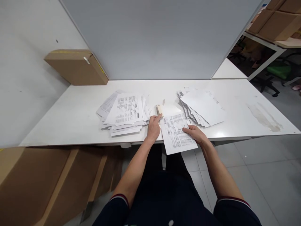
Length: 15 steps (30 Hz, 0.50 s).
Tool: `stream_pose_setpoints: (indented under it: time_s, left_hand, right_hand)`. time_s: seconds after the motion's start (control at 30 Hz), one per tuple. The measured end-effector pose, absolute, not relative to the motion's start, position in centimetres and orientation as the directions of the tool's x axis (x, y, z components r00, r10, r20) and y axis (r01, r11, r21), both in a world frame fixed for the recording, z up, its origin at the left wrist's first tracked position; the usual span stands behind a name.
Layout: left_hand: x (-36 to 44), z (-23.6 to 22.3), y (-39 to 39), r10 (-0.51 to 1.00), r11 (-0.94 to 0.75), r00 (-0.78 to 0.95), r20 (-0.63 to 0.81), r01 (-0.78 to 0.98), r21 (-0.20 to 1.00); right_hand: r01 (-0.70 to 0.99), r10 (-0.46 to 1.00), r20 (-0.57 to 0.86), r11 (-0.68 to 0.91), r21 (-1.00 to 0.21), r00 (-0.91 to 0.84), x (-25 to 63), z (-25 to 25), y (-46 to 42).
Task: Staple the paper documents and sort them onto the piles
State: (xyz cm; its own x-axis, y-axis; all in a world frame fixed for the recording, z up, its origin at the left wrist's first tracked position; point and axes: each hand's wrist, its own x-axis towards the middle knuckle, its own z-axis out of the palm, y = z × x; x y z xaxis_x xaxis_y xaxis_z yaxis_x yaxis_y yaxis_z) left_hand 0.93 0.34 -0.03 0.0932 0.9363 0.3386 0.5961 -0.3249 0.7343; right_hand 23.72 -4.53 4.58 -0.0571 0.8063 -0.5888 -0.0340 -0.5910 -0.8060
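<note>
A printed sheet of paper [176, 133] lies in front of me and hangs over the front edge of the white table [70, 116]. My left hand [153, 128] rests at the sheet's left edge, its fingers touching it. My right hand [195, 133] grips the sheet's right edge. Left of my hands lies a loose pile of printed sheets [124, 113]. To the right lies a second pile of sheets [202, 107], blank side up on top. A small beige block [160, 109] stands just beyond my left fingertips.
A cardboard box [76, 66] sits in the table's back left corner against a grey partition [160, 37]. Large cardboard boxes [47, 182] stand on the floor to my left. Shelving with boxes [275, 22] is at the far right. A stain [264, 117] marks the table's right side.
</note>
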Motion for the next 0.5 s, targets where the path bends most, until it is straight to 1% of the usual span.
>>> stream_pose_setpoints:
  time_s: [0.17,0.3,0.37,0.43,0.5]
  left_hand:
    - [1.1,-0.1,0.3,0.935,-0.323,0.099,0.340,0.632,0.705]
    - [1.1,-0.2,0.3,0.928,-0.340,0.112,0.354,0.644,0.685]
    - [1.1,-0.2,0.3,0.924,-0.350,0.117,0.364,0.642,0.682]
    - [1.0,-0.3,0.4,0.921,-0.356,0.117,0.372,0.642,0.679]
    - [1.0,-0.5,0.3,0.913,-0.379,0.133,0.386,0.629,0.679]
  right_hand:
    - [-0.023,0.804,-0.592,-0.594,-0.804,-0.059,23.4,4.6,-4.4]
    - [0.001,0.824,-0.565,-0.565,-0.825,-0.045,24.4,5.0,-4.7]
    - [-0.015,0.854,-0.521,-0.520,-0.854,0.010,25.3,5.8,-5.1]
    - [-0.075,0.889,-0.454,-0.449,-0.890,0.061,26.0,7.2,-5.5]
    - [-0.135,0.912,-0.404,-0.392,-0.910,0.067,25.6,8.8,-5.4]
